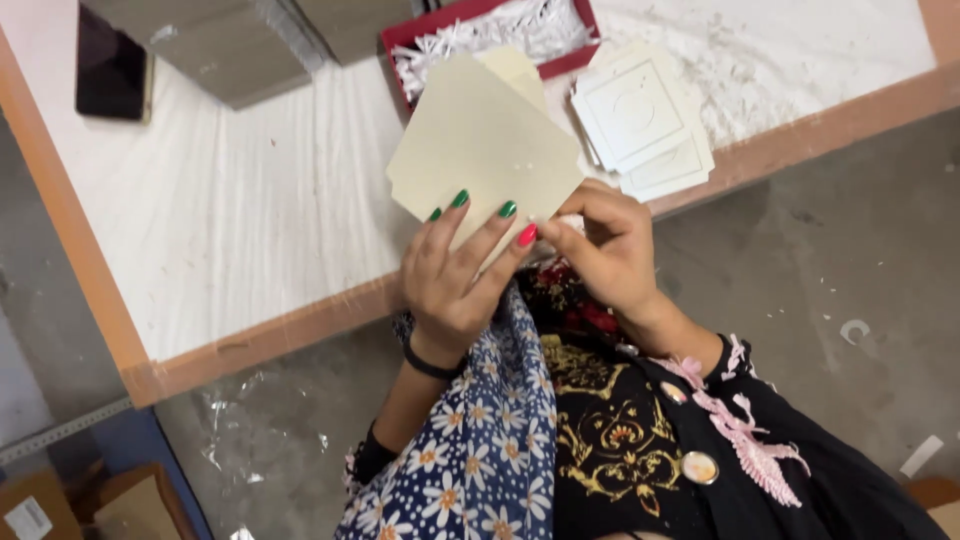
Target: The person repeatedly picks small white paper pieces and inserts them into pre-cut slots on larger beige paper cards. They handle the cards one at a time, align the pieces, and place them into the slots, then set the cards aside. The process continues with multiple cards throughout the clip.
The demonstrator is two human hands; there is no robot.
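Cards (480, 140): cream stack, centre of the frame, over the white table (250, 220).
Handling: probably light, stiff, bendable; edges are best.
Left hand (455, 275): fingers are pinching the lower edge.
Right hand (605, 245): fingertips are pinching the corner.

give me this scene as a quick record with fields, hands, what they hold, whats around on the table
left hand: left hand, fingers spread under a small stack of cream cards
right hand: right hand, pinching the stack's lower right corner
table: white table with an orange-brown edge
behind the cards: red tray of white paper shreds
right of the cards: pile of white card cut-outs
far left: dark phone, lying flat
top: grey boxes
floor: grey, with scraps
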